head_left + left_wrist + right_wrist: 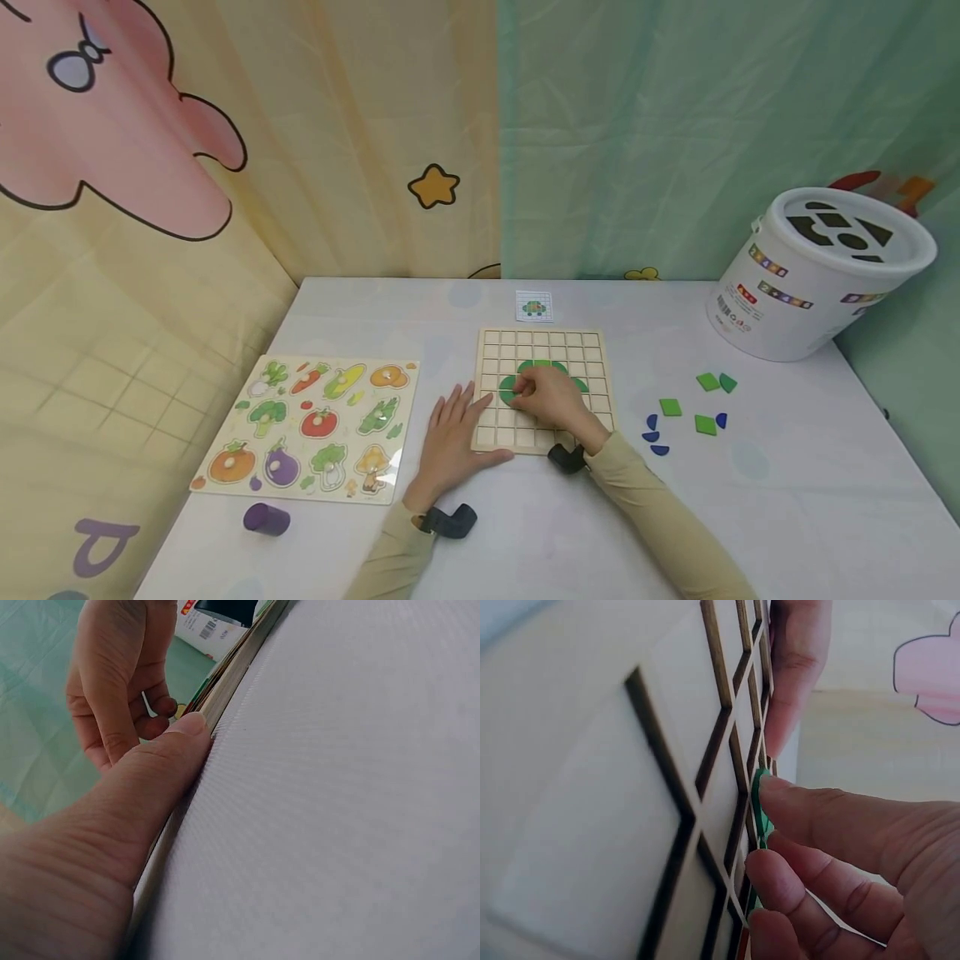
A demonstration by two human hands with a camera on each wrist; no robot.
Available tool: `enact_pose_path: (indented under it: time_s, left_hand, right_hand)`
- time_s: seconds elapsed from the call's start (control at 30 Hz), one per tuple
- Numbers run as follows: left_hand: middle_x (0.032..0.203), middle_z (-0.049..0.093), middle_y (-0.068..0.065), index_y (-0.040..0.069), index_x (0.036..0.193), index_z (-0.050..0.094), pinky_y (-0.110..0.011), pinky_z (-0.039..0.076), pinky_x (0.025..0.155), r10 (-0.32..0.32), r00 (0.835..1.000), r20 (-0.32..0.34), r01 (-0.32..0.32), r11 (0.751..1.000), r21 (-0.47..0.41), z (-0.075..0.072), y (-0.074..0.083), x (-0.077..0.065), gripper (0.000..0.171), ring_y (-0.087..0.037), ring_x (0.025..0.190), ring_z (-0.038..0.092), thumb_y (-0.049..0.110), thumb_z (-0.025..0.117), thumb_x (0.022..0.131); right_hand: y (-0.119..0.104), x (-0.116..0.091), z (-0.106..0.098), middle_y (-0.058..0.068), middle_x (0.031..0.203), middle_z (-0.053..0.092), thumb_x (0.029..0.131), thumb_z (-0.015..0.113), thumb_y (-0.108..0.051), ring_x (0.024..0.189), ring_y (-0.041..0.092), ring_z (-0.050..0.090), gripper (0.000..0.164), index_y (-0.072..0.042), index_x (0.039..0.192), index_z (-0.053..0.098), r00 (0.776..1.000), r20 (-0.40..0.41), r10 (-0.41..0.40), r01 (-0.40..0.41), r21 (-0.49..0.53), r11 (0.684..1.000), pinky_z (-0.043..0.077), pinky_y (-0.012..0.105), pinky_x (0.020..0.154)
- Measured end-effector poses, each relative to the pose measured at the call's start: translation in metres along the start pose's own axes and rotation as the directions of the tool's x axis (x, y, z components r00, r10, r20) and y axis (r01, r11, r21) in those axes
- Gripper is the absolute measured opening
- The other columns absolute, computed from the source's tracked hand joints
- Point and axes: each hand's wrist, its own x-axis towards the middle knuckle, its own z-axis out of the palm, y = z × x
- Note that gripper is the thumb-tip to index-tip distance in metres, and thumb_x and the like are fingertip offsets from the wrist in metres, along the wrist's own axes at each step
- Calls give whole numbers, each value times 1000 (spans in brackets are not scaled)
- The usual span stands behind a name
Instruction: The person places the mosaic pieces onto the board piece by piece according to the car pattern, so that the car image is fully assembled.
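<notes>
A square wooden grid board (pixel 495 435) lies in the middle of the table, with several green pieces (pixel 542 364) set in its cells. My right hand (pixel 553 398) is over the board and pinches a rounded green piece (pixel 507 392) at the left of that group. In the right wrist view, the thumb touches the edge of this green piece (pixel 762 806), close against the grid; fingertips curl in beneath. My left hand (pixel 450 446) rests at the board's lower left corner with fingers spread. Its thumb (pixel 161 761) lies along the near edge of the board in the left wrist view.
A small picture card (pixel 534 307) lies behind the board. To the right are loose green squares (pixel 671 407) and blue half-circles (pixel 651 437), with a white lidded bucket (pixel 787 304) behind. A vegetable puzzle (pixel 410 375) and a purple cylinder (pixel 266 520) are at left.
</notes>
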Motion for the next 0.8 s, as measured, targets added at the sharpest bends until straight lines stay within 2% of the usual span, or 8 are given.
enact_pose_path:
  time_s: [0.23,0.53,0.8]
  left_hand:
    - [154,24,-11,18,144,41,-46,6,113,-3,1000,6,3,1000,10,1,0,1,93,-27,142,12,72,63,72]
    - [154,24,-10,17,144,41,-45,5,113,-11,1000,11,11,1000,1,3,-1,1,93,-27,142,12,70,65,71]
    - [154,23,-10,17,144,41,-46,5,113,-19,1000,16,19,1000,-3,1,1,1,93,-27,142,11,70,65,72]
  right_hand:
    - [16,-15,-17,-9,69,59,81,76,-26,62,9,52,13,-15,79,69,1000,-7,16,-16,0,1000,43,29,57]
    - [61,-43,-62,-3,74,60,86,71,-25,63,15,51,16,-9,89,70,992,-83,93,-88,56,995,41,30,53]
    - [98,-68,-99,5,85,63,88,68,-23,68,19,51,21,-5,99,69,986,-105,130,-131,-1,991,42,29,51]
